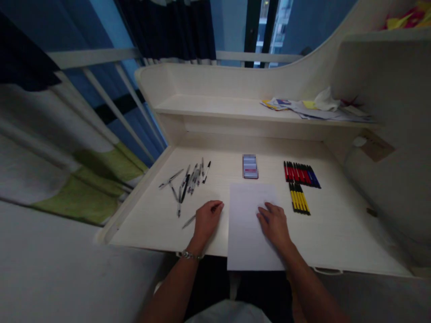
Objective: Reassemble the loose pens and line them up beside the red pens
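Note:
My left hand [208, 220] rests on the pale desk [340, 237] with its fingers closed on a slim pen [189, 221], whose tip sticks out at the lower left. A loose heap of several pens and pencils [190, 181] lies just beyond that hand. My right hand [274, 225] lies flat, palm down, on a white sheet of paper [245, 237] that overhangs the desk's near edge. A phone with a striped, blurred screen [250, 166] lies above the sheet. To the right of my right hand are a neat row of red-and-black and blue pens [301, 175] and a smaller group of yellow-and-black pens [299, 198].
A built-in shelf [215, 105] runs behind the desk, holding loose papers and a white tissue [313, 107]. A raised wall stands at the right, a railing and curtains at the left. A metal bracelet [191, 255] circles my left wrist.

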Demonstrator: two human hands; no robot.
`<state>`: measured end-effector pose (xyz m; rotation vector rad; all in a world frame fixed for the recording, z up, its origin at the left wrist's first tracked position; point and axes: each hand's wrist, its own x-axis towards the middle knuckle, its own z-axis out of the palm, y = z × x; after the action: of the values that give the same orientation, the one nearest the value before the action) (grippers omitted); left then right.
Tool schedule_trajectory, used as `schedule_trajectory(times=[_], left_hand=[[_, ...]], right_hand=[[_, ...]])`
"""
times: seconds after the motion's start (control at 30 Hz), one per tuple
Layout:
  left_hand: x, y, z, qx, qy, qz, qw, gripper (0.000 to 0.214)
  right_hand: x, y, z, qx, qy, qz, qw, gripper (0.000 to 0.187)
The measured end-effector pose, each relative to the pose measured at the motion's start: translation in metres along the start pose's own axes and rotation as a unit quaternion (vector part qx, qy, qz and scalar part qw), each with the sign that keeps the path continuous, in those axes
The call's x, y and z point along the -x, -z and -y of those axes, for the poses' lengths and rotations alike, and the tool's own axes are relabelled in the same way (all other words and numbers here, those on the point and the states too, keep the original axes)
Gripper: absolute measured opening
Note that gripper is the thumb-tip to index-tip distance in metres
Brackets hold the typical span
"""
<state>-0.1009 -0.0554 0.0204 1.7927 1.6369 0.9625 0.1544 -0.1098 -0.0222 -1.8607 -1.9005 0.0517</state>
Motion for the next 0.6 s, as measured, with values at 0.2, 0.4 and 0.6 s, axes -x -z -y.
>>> schedule_trajectory(times=[0.2,0.4,0.6], left_hand=[[-0.086,0.026,0.026,-0.225,0.023,-0.008,0.974,0.031],[-0.128,0.019,0.035,-0.294,0.077,0.018,0.953,0.04],[-0.139,0.013,0.045,-0.32,0.104,0.041,0.941,0.043]], right_hand=[[0.003,-0.005,-0.007,0.006,0.0,-0.007,1.0,0.031],[0.002,-0.005,-0.006,0.007,0.004,-0.016,1.0,0.031],[0.003,-0.005,-0.005,0.008,0.007,-0.016,1.0,0.031]])
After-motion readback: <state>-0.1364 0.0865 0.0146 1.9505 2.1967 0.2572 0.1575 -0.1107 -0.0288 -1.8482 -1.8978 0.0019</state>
